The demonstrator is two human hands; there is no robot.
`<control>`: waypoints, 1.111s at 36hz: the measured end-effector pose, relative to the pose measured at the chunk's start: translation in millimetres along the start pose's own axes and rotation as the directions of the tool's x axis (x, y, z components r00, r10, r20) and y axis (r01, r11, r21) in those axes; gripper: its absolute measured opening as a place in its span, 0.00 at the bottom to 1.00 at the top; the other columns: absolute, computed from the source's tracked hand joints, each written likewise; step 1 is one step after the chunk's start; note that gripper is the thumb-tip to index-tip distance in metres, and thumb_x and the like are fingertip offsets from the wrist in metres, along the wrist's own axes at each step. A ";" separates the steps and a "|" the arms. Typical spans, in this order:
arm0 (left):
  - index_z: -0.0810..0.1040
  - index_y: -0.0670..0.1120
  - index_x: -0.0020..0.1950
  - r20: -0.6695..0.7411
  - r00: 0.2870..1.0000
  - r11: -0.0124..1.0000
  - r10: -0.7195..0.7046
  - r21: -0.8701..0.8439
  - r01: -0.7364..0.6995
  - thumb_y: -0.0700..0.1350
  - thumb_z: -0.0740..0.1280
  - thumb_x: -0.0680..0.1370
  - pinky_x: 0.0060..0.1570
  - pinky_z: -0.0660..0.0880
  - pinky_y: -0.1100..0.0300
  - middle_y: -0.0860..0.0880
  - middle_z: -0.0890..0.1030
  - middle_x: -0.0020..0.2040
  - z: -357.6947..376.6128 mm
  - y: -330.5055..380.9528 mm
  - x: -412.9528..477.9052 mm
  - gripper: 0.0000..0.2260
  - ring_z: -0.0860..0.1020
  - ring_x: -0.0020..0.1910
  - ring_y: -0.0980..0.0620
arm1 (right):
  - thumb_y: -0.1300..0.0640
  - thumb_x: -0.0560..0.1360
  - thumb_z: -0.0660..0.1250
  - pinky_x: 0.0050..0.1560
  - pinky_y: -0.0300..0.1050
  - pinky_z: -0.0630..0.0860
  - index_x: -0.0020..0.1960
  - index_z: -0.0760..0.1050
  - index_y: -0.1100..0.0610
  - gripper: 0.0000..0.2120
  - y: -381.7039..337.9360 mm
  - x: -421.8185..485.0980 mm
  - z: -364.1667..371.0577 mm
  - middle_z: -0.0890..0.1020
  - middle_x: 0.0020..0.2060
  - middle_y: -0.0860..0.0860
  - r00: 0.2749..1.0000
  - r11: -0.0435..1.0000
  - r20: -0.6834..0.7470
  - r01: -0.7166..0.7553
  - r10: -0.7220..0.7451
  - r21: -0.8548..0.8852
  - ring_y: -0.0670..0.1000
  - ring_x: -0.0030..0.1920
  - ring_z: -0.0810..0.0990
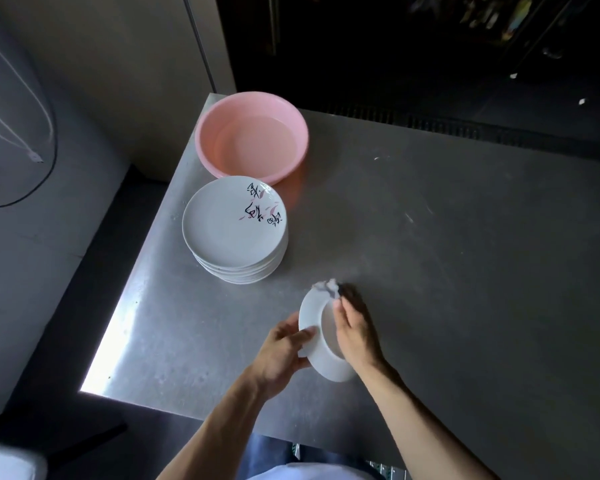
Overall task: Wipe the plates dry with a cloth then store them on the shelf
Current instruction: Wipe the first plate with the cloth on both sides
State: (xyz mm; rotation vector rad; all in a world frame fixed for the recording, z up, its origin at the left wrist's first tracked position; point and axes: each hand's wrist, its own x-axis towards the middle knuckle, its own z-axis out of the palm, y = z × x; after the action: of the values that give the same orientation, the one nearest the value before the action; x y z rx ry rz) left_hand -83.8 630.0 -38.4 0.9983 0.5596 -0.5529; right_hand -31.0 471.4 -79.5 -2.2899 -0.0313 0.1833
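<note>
I hold a white plate [321, 355] tilted on edge above the steel table [465, 271]. My left hand [284, 351] grips its left rim, thumb on the back. My right hand [355, 327] is on the plate's far side and holds a small pale cloth [328, 287], which sticks out blurred at the plate's top rim. A stack of several white plates [234, 230] stands to the upper left; the top one bears black writing and pink marks.
A pink plastic basin [252, 136] with water sits behind the stack at the table's far left corner. The table's left and near edges drop to a dark floor. A dark shelving area lies beyond the table's far edge.
</note>
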 end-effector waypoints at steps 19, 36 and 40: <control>0.83 0.42 0.61 -0.054 0.998 0.998 -0.017 0.066 0.021 0.38 0.64 0.83 0.54 0.81 0.47 0.40 0.85 0.59 -3.3 2.3 3.4 0.10 0.82 0.59 0.40 | 0.47 0.86 0.49 0.78 0.44 0.54 0.72 0.73 0.49 0.21 -15.1 -9.9 10.5 0.68 0.76 0.47 0.916 0.918 0.118 0.392 -0.385 -0.052 0.51 0.79 0.59; 0.77 0.40 0.67 0.001 1.000 1.000 0.013 0.012 -0.013 0.39 0.70 0.77 0.53 0.81 0.43 0.40 0.83 0.59 -4.8 -0.6 -0.8 0.18 0.82 0.56 0.42 | 0.46 0.84 0.50 0.74 0.54 0.64 0.71 0.73 0.49 0.21 2.5 -6.2 4.7 0.72 0.73 0.53 0.991 0.984 -0.057 0.113 -0.122 -0.135 0.58 0.75 0.67; 0.75 0.43 0.60 -0.069 0.998 0.995 0.008 -0.095 -0.015 0.37 0.67 0.69 0.45 0.81 0.46 0.41 0.80 0.54 -2.4 -2.5 1.0 0.19 0.81 0.49 0.45 | 0.41 0.80 0.48 0.62 0.53 0.74 0.62 0.70 0.41 0.16 -7.6 2.4 1.6 0.78 0.62 0.50 0.962 0.968 -0.128 -0.229 0.241 0.103 0.55 0.61 0.78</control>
State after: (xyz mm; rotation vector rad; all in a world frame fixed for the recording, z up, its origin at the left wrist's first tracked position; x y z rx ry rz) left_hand -85.2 630.9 -41.6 0.9317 0.6348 -0.4789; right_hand -28.6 477.8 -75.1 -2.2094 0.3170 0.1439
